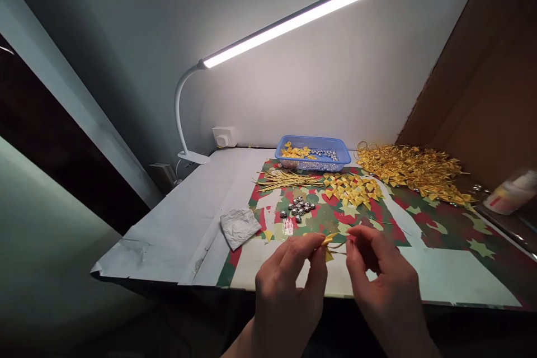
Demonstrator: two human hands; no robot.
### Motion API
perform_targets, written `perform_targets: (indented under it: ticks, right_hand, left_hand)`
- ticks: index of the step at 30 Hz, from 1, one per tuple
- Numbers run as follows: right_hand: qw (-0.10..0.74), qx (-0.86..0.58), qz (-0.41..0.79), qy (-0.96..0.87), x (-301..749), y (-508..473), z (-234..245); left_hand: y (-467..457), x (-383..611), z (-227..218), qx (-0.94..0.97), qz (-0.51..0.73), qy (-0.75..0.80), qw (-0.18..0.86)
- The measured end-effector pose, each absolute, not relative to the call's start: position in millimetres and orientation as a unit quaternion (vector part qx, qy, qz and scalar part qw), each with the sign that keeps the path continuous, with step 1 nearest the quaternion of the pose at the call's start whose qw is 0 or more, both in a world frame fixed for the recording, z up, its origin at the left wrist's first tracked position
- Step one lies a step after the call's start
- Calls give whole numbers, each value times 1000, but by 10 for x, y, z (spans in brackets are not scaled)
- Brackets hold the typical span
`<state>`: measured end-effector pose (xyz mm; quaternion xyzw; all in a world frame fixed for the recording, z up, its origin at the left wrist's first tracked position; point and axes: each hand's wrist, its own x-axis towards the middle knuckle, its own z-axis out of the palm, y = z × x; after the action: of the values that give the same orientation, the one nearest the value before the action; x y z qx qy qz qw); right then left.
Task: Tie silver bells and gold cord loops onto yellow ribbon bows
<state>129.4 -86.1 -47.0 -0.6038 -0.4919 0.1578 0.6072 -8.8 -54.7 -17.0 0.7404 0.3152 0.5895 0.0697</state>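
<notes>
Near the table's front edge, my left hand (289, 277) pinches a yellow ribbon bow (329, 239) between thumb and fingertips. My right hand (384, 274) has its thumb and index finger closed on the end of a thin yellow cord (338, 246) that runs to the bow. Just beyond my hands sits a small group of silver bells (298, 208). Behind them lie a bundle of yellow cords (287, 179) and a spread of yellow ribbon bows (352, 189). One loose yellow piece (268, 236) rests left of my hands.
A blue basket (312, 166) with yellow pieces and silver beads stands by the wall. Right of it is a heap of golden ribbon pieces (413, 170) beside a cardboard panel (482, 67). A crumpled white tissue (240, 227), a bottle (509, 193) and a lit clamp lamp (293, 19) surround the work.
</notes>
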Motion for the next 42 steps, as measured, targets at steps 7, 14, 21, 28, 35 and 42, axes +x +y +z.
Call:
perform_targets:
  ticks: [7, 14, 21, 28, 35, 42]
  right_hand:
    - [595, -633, 81, -488, 1232, -863, -454]
    - [677, -449, 434, -390, 1297, -1008, -319]
    - [735, -419, 449, -288, 1330, -960, -295]
    - [715, -448, 445, -300, 1376, -949, -303]
    - [682, -459, 440, -363, 1432, -940, -259]
    - [586, -594, 353, -424, 2320, -468, -192]
  left_hand:
    - [-514, -67, -185, 747, 586, 308, 63]
    - [-482, -97, -194, 735, 589, 334, 43]
    - [-498, -90, -159, 735, 587, 332, 66]
    - [-512, -99, -146, 741, 580, 333, 65]
    - [-471, -109, -235, 755, 545, 337, 135]
    - [-289, -192, -365, 797, 484, 346, 101]
